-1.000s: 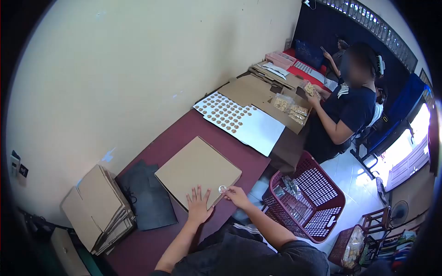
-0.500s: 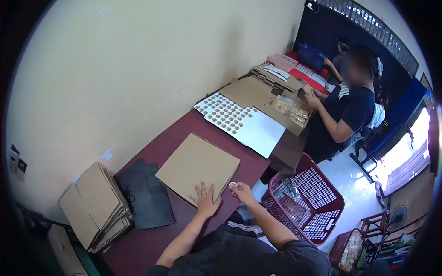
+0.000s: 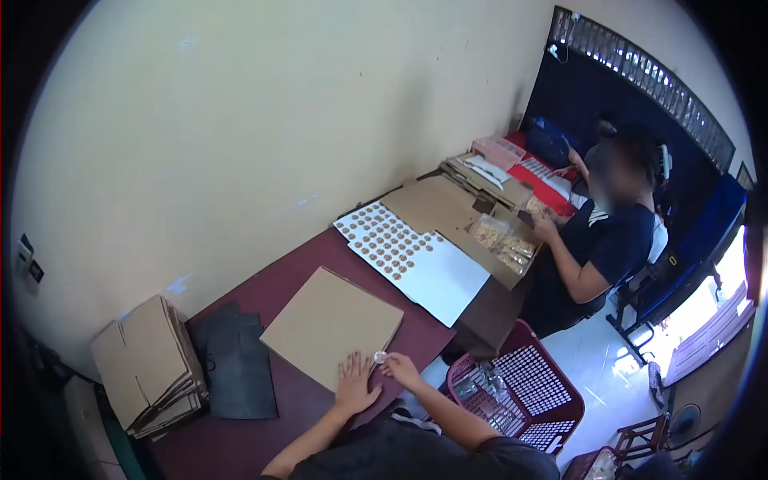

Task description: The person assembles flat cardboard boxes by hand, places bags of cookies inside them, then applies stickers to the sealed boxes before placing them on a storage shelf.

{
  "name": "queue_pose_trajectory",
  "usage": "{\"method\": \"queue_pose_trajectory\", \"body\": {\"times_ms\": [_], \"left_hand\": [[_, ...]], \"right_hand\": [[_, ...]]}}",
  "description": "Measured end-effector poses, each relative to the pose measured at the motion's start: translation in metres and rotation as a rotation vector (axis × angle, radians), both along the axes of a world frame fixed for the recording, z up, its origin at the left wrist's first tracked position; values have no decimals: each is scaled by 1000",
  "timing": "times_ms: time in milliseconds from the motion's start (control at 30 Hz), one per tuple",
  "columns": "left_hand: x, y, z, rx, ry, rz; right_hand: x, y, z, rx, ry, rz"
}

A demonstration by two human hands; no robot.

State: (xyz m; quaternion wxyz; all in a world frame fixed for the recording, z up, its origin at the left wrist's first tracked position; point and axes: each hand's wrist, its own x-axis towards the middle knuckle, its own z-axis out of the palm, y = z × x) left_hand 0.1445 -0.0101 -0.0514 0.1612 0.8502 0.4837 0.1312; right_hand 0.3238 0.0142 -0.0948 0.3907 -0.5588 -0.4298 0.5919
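Box of flat brown cardboard [image 3: 330, 324] lies under the open, spread left hand [image 3: 353, 392]; right hand [image 3: 402, 370] pinches a round pale sticker [image 3: 379, 358] at the box's edge, attachment unclear. Beyond the box, round brown stickers [image 3: 386, 242] partly fill a white sheet [image 3: 446, 290].

Looks like a small packing workshop here, with stacked cardboard [image 3: 144, 364], sticker sheets [image 3: 444, 276] and a co-worker [image 3: 608, 240] handling bagged snacks [image 3: 502, 243].
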Motion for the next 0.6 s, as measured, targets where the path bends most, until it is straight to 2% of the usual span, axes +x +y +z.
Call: {"method": "queue_pose_trajectory", "body": {"times_ms": [100, 200, 233, 267, 300, 433, 533, 600], "left_hand": [[39, 2, 7, 22, -25, 120], [58, 10, 13, 0, -7, 143], [62, 16, 15, 21, -43, 152], [64, 26, 16, 18, -38, 146], [64, 38, 15, 3, -50, 106], [54, 70, 16, 47, 19, 32], [48, 73, 16, 47, 13, 8], [47, 72, 12, 82, 14, -11]], "right_hand": [[23, 9, 6, 25, 4, -59], [48, 15, 22, 92, 16, -108], [57, 18, 26, 95, -93, -95], [63, 19, 29, 98, -203, -81], [68, 21, 27, 99, -129, -128], [80, 21, 24, 153, -180, -173], [71, 20, 20, 199, -53, -184], [63, 21, 17, 292, 129, -247]]}}
